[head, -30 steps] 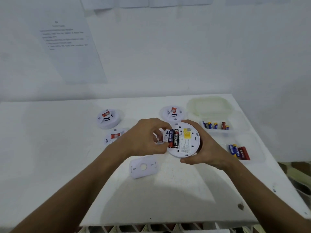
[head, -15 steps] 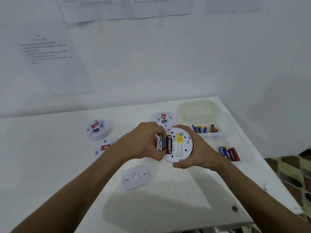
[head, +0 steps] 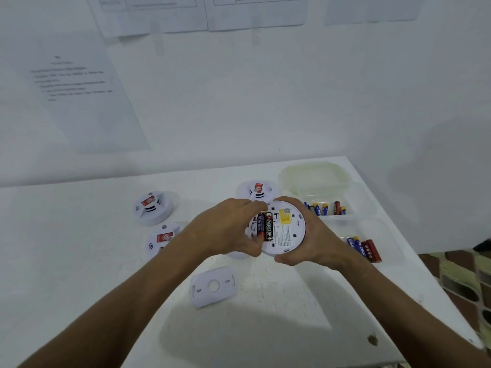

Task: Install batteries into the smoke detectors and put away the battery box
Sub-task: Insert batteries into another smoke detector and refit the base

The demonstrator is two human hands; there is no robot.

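Held item: one round white smoke detector [head: 285, 229], underside up, raised above the white counter [head: 79, 261] near its right half; the right hand [head: 313, 240] cups it from the right and below, fingers curled round the rim; two batteries [head: 265, 227] lie side by side in the open compartment at the detector's left side, one dark blue, one black with white lettering; a yellow label sits just right of them.

Left hand [head: 228, 232]: at the detector's left edge, fingers [head: 255, 205] curled over the battery compartment, thumb at the lower ends of the batteries; whether it pinches the batteries or only presses them cannot be told.

On the counter: a flat white mounting plate [head: 212, 286] with a centre hole, lying near the front, below the hands; three further smoke detectors, each with a red label: one at the left rear [head: 152, 207], one just in front of it [head: 163, 240], partly behind the left forearm, one behind the hands [head: 259, 189].

Battery box [head: 382, 243]: clear plastic, open, at the counter's right edge; loose batteries in the far compartment [head: 325, 208] and in the near one [head: 364, 248]; its translucent lid [head: 314, 176] lies at the rear right corner.

Wall: printed sheets [head: 79, 88] fixed above the counter; text illegible.
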